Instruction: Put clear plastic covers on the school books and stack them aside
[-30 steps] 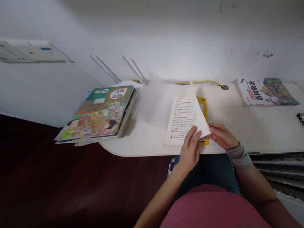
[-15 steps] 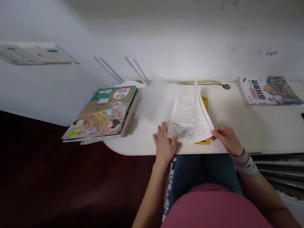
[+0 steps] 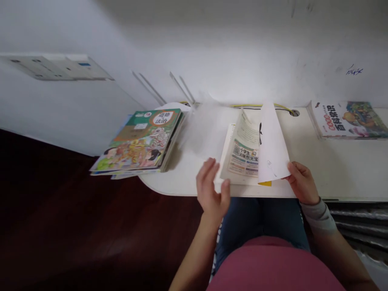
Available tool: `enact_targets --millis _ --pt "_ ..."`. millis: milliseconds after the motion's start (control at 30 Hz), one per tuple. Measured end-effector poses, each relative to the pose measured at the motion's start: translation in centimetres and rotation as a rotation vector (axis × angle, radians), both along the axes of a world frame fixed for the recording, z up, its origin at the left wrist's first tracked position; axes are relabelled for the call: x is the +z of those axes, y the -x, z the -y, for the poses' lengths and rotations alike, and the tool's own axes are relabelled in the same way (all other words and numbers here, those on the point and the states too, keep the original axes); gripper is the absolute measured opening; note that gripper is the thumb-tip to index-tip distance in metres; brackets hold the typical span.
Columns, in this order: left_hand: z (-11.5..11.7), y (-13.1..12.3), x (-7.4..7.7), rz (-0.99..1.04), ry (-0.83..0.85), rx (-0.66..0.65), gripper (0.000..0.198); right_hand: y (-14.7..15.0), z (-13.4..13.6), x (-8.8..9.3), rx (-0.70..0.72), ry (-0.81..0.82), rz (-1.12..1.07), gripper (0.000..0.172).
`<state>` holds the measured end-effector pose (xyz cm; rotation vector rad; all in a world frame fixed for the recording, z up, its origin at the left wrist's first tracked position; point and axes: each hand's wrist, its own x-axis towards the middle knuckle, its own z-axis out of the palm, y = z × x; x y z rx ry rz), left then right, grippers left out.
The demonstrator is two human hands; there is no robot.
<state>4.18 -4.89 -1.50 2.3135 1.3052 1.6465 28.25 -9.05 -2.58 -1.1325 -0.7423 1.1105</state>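
Note:
An open book [image 3: 244, 155] lies near the front edge of the white desk, with a printed page standing partly turned in its middle. My right hand [image 3: 304, 184] pinches the lower right corner of a mostly blank white leaf [image 3: 273, 145], which bears a few dark ink marks. A bit of yellow cover shows below that leaf. My left hand [image 3: 213, 190] is beside the book's lower left corner, fingers apart and holding nothing. Whether its fingertips touch the page, I cannot tell. A clear, film-like sheet [image 3: 200, 129] stands left of the book.
A stack of picture-covered books [image 3: 139, 141] sits at the desk's left end, overhanging the edge. More books [image 3: 348, 119] lie at the right. Behind, a yellow cable [image 3: 251, 106] runs along the wall to a cable hole [image 3: 294, 112]. Wall sockets [image 3: 60, 67] are at upper left.
Pages of the book have turned: the text pages gave way to a coloured printed page and a white leaf with ink marks. My left hand has lifted slightly. The view has shifted a little.

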Motion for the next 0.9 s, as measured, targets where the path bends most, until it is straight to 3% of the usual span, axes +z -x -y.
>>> enact_targets --millis 67,167,267,333,433,500,633,900 --pt "1.0 -2.2 0.9 -0.138 -0.091 -0.194 0.051 -0.3 0.7 -0.2 -0.09 -0.009 0.129 0.038" --pt "1.1 -6.1 1.4 -0.452 -0.043 -0.41 0.055 -0.9 1.7 -0.1 -0.119 -0.018 0.315 0.038" --pt "0.0 -9.0 1.0 -0.662 0.072 -0.415 0.056 -2.1 2.4 0.1 -0.11 -0.042 0.579 0.036" --pt "-0.5 -10.0 0.6 -0.737 0.09 -0.422 0.058 -3.3 2.4 -0.2 -0.172 -0.045 0.875 0.038" --pt "-0.7 -10.9 -0.1 -0.829 0.098 -0.439 0.052 -5.1 2.4 -1.7 -0.248 0.055 1.374 0.05" --pt "-0.5 -11.3 -0.5 -0.876 0.118 -0.442 0.046 -5.8 2.5 -3.1 -0.213 0.161 1.589 0.059" --pt "0.0 -12.3 -1.0 -0.908 0.155 -0.418 0.042 -5.8 2.7 -4.7 -0.148 0.257 1.707 0.058" --pt "0.5 -14.2 -1.7 -0.923 0.18 -0.376 0.04 -6.1 2.5 -5.0 -0.154 0.229 1.596 0.049"
